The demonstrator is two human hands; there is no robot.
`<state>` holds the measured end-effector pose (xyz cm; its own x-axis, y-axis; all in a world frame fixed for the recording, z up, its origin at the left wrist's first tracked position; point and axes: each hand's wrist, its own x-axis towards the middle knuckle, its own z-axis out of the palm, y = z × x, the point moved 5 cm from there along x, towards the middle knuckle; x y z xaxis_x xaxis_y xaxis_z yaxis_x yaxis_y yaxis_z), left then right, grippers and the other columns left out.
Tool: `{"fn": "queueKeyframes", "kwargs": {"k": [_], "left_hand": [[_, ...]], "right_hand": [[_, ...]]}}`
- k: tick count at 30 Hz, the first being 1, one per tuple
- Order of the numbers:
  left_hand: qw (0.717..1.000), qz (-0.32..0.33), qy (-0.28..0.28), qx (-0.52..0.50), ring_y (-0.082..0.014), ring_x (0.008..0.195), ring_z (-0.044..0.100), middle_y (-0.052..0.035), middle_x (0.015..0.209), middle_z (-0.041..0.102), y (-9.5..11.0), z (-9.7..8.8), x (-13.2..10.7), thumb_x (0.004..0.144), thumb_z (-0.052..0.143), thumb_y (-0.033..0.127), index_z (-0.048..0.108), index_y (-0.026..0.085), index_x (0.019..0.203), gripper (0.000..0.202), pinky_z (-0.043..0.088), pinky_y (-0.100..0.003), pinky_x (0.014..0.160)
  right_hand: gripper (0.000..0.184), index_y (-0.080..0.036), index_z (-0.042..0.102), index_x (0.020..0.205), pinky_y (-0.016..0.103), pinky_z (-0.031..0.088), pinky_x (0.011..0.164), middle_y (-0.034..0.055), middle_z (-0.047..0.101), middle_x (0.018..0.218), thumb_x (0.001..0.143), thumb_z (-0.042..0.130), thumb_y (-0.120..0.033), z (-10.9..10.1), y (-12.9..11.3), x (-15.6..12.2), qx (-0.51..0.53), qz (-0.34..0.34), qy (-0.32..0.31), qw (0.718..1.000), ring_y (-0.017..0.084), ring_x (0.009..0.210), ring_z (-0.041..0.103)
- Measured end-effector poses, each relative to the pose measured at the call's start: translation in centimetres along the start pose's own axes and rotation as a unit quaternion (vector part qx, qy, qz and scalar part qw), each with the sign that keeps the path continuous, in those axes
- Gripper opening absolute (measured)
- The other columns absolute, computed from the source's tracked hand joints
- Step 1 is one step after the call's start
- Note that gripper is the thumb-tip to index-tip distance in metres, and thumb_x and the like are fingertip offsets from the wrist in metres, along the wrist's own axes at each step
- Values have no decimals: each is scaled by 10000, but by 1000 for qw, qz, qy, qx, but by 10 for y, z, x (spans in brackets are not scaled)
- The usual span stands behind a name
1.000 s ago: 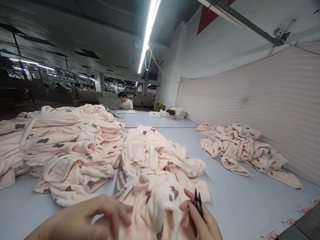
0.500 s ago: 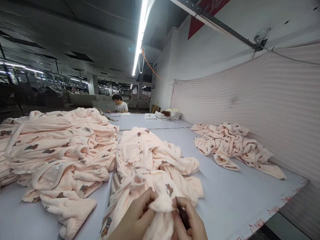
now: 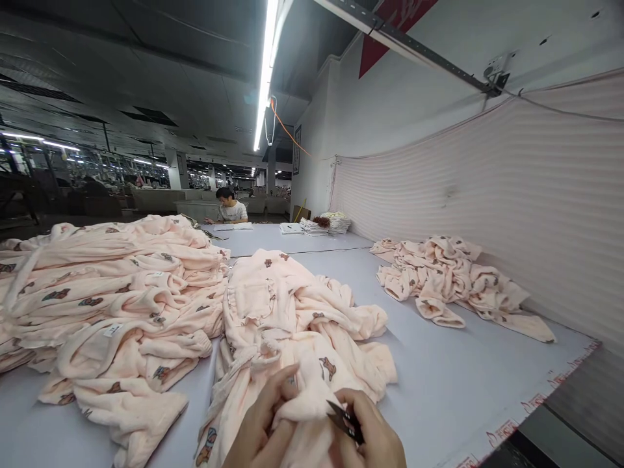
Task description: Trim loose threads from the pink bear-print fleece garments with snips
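A pale pink fleece garment [image 3: 273, 292] with small brown bear prints lies spread on the table in front of me. My left hand [image 3: 268, 416] pinches a fold of it near the bottom of the view. Close beside it on the right, my right hand [image 3: 368, 429] grips a pair of dark thread snips [image 3: 345, 421]. The snips' blades point up and left, near the edge of the held fold. Fingers of the right hand are partly hidden by the cloth and the snips.
At left a large heap of matching pink garments [image 3: 117, 286] covers the table [image 3: 439, 390]. A smaller pink pile [image 3: 439, 273] lies at right by the draped wall. White folded stacks [image 3: 316, 225] sit at the far end, where another person [image 3: 231, 207] works.
The snips have turned so their blades now show clearly, pointing left at the fold. The left hand has shifted slightly right, and the view has moved a little.
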<state>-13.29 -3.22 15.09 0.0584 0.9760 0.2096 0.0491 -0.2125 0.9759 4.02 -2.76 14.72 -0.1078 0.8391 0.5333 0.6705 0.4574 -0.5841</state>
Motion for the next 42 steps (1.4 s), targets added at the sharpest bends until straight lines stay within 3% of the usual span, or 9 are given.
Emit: {"fn": "queueKeyframes", "kwargs": {"k": [3, 6, 9, 12, 23, 28, 38, 40, 42], "left_hand": [[983, -134, -68, -103, -245, 835, 604, -49, 846, 690, -11, 4, 9, 768, 579, 373, 697, 178, 946, 290, 465, -364, 837], [970, -174, -46, -161, -291, 926, 622, -76, 880, 727, -14, -1, 16, 723, 623, 484, 725, 172, 873, 361, 468, -403, 868], [965, -160, -40, -203, -306, 1000, 613, -87, 944, 732, -9, 1, 15, 701, 651, 496, 732, 179, 863, 366, 462, -416, 899], [950, -147, -71, -265, -301, 1000, 611, -88, 938, 730, 0, 11, 8, 736, 619, 473, 737, 167, 844, 345, 458, -424, 912], [928, -164, -135, -306, -269, 984, 620, -83, 921, 731, 3, 18, 0, 820, 587, 411, 735, 172, 944, 308, 436, -400, 946], [966, -134, -124, -183, -256, 1091, 560, -70, 985, 728, 6, 12, 1, 800, 613, 442, 746, 180, 947, 329, 333, -340, 1039], [957, -149, -140, -208, -200, 890, 614, -43, 853, 714, -2, 19, 0, 799, 630, 397, 728, 164, 917, 279, 429, -283, 889], [957, -152, -116, -216, -181, 768, 616, -20, 770, 689, 0, 10, 4, 781, 661, 393, 704, 160, 884, 259, 467, -269, 755], [972, -108, 0, -210, -168, 785, 615, 5, 820, 682, 8, -14, 14, 766, 686, 372, 671, 185, 884, 222, 465, -246, 732]], "right_hand": [[51, -243, 526, 827, 224, 462, 554, -17, 616, 684, 814, 477, -238, 1, 0, 16, 8, 15, 55, 998, 163, 584, 593], [161, -235, 496, 716, 209, 434, 523, -33, 574, 614, 865, 490, -298, 4, -1, 24, 22, 29, 6, 999, 151, 559, 558], [99, -231, 626, 842, 200, 488, 615, -6, 665, 758, 829, 576, -316, 5, -3, 18, 84, 1, -75, 994, 163, 692, 638], [261, -276, 655, 1075, 211, 517, 660, 23, 707, 926, 836, 588, -357, -3, -5, 8, 82, -26, -56, 995, 189, 809, 681], [232, -280, 694, 1025, 218, 544, 666, 24, 728, 902, 878, 541, -375, -10, 1, 5, 29, -10, -69, 997, 187, 804, 700], [253, -272, 700, 1061, 237, 534, 744, 26, 732, 974, 863, 574, -367, -12, 1, 8, 60, 5, -111, 992, 201, 884, 691], [209, -286, 727, 991, 253, 522, 717, 29, 737, 920, 829, 601, -325, -14, 1, 1, 83, 16, -65, 994, 220, 847, 686], [180, -274, 737, 925, 254, 507, 749, 27, 738, 896, 826, 610, -352, -16, 9, 1, 169, 59, -35, 983, 219, 858, 677], [219, -232, 722, 901, 254, 499, 757, 38, 730, 890, 800, 639, -407, -18, 25, -2, 257, 121, 5, 959, 223, 857, 665]]}}
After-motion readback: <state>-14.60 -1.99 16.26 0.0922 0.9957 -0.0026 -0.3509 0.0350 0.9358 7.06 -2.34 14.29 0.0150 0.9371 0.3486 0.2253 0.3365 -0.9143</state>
